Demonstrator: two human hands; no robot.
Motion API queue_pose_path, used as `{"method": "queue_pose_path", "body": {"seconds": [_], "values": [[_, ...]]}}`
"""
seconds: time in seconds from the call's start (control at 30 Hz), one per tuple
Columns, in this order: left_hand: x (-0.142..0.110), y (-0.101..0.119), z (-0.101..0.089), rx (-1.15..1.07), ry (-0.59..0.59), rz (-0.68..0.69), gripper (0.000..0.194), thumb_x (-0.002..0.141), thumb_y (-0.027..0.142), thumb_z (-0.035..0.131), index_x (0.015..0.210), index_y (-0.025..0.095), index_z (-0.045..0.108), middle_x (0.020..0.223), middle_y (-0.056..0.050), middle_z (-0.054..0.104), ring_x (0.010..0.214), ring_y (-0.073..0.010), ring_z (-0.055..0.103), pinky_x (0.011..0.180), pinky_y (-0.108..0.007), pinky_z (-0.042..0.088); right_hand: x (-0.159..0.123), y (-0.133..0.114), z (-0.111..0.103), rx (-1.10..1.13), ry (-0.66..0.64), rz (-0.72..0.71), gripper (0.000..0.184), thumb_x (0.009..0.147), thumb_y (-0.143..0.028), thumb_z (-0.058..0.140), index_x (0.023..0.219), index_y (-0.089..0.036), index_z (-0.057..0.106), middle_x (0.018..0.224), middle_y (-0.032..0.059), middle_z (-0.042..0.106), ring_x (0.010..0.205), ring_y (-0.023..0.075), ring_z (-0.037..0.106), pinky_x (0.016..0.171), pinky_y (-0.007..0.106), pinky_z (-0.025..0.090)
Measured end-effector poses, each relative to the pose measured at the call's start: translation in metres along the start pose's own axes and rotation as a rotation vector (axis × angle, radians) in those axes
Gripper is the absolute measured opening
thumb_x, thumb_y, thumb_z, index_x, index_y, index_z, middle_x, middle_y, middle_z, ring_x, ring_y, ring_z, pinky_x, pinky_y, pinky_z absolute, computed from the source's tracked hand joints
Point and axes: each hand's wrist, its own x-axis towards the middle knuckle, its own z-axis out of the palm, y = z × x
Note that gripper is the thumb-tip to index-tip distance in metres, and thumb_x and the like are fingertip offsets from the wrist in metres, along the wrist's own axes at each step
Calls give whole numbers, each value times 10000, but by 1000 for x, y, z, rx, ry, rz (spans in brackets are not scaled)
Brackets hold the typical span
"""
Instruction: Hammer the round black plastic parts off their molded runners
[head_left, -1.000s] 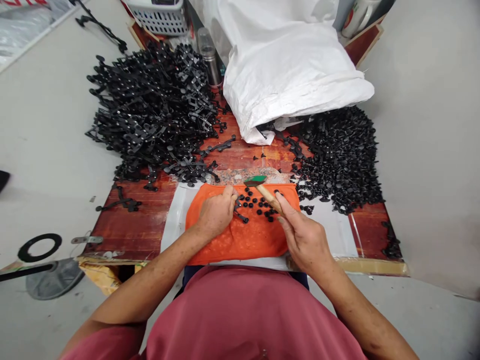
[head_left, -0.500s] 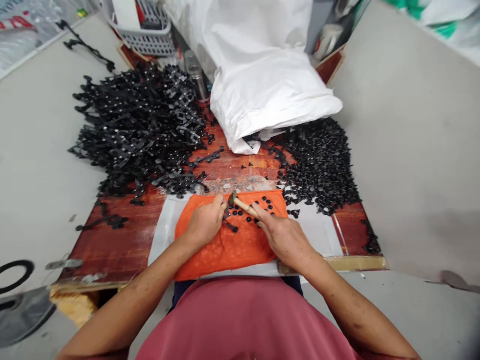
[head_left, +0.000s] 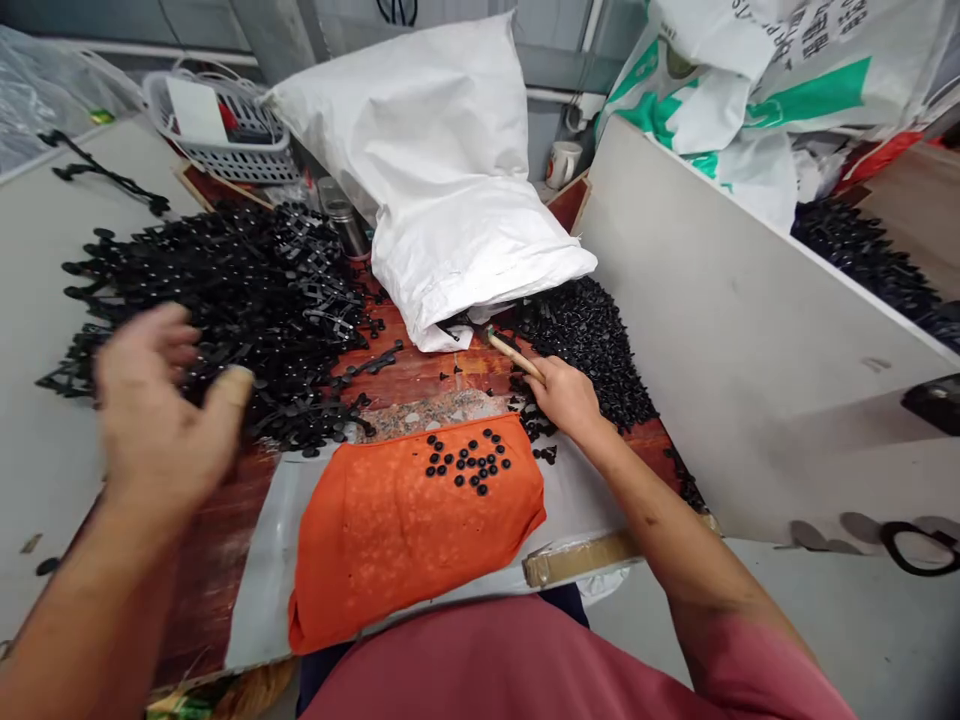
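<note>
On the left, the left hand (head_left: 161, 410) is hovering open over the near edge of a big heap of black strips (head_left: 247, 270), its blurred fingers spreading and apparently gripping nothing. Near the middle, about twenty round black pieces (head_left: 482, 490) are lying loose on a folded orange cloth (head_left: 397, 530); how many are finished, the view is not showing. Farther back, a white sack (head_left: 465, 190) is standing. To the right, the right hand (head_left: 568, 398) is clenching a hammer (head_left: 516, 357) by its wooden handle, beside many small black parts (head_left: 592, 345) that are waiting in a pile.
</note>
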Motion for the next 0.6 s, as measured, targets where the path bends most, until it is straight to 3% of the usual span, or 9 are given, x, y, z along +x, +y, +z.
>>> {"method": "queue_pose_path", "body": {"seconds": [0.13, 0.27, 0.43, 0.6], "values": [[-59, 25, 36, -228, -374, -78, 520, 928, 430, 538, 1397, 206, 530, 1213, -102, 662, 1043, -236, 670, 1014, -432, 556, 40, -8, 17, -7, 7, -7, 283, 972, -371, 609, 1197, -246, 727, 1223, 92, 714, 977, 216, 668, 780, 289, 468], [-90, 40, 47, -341, -522, -84, 343, 941, 416, 511, 1190, 233, 660, 1132, -66, 704, 992, -223, 683, 987, -396, 554, 44, -4, 19, -11, 69, 11, 277, 995, -320, 542, 1140, -203, 747, 1154, 112, 721, 939, 217, 676, 762, 292, 467], [-95, 62, 49, -496, -645, -118, 303, 931, 401, 520, 1117, 234, 691, 1079, -62, 734, 962, -218, 689, 919, -363, 567, 1, 9, -1, 23, 204, -13, 333, 1031, -318, 448, 1200, -204, 711, 1277, 95, 672, 988, 208, 676, 760, 286, 477], [-101, 96, 82, -793, -732, -215, 436, 965, 424, 524, 1356, 235, 569, 1142, -74, 714, 1066, -214, 673, 978, -366, 539, -68, -17, -5, 115, 237, -145, 274, 934, -212, 546, 1141, -226, 724, 1179, 66, 727, 1016, 189, 691, 815, 250, 510]]}}
